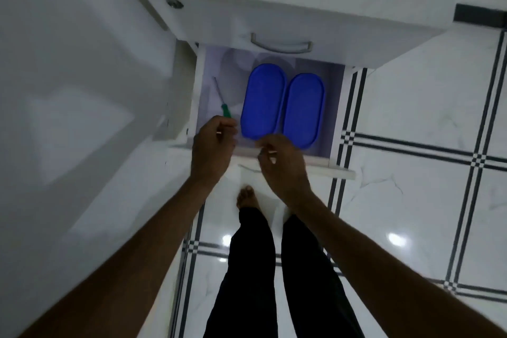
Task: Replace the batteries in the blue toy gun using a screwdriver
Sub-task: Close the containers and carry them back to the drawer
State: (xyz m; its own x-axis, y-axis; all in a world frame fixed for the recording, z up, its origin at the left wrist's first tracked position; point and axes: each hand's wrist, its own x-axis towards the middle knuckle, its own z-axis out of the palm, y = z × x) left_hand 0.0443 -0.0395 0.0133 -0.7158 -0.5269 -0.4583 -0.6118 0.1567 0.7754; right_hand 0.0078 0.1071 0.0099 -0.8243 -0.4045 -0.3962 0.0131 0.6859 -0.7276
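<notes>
Screwdriver (pixel 222 99): lies in the open drawer (pixel 340 167), in its left part, just beyond my left hand; the blue toy gun itself is nowhere in view.
Screwdriver axis: long axis runs away from me and a little to the left, green handle at the near end, thin dark shaft pointing to the back of the drawer.
Screwdriver look: small, slim, handle bright green and short, shaft bare metal; the tip is too small for me to tell its type.
Left hand (pixel 212 145): hovers over the drawer's front edge, directly before the green handle, fingers curled loosely inward and holding nothing that I can see; whether a fingertip touches the handle I cannot tell.
Nearer hand: my left, plainly; the handle is just ahead of its knuckles, so I judge a short reach forward and a pinch on the green end is what the next move calls for.
Blue lids (pixel 263 101): two oblong blue containers side by side, to the right of the screwdriver, the left one close to it but apart.
Right hand (pixel 282 162): over the drawer front, at the near end of the blue containers, fingers half bent, narrow, empty as far as I see.
Floor (pixel 411 107): white tiles with dark lines, to the right of the drawer.
</notes>
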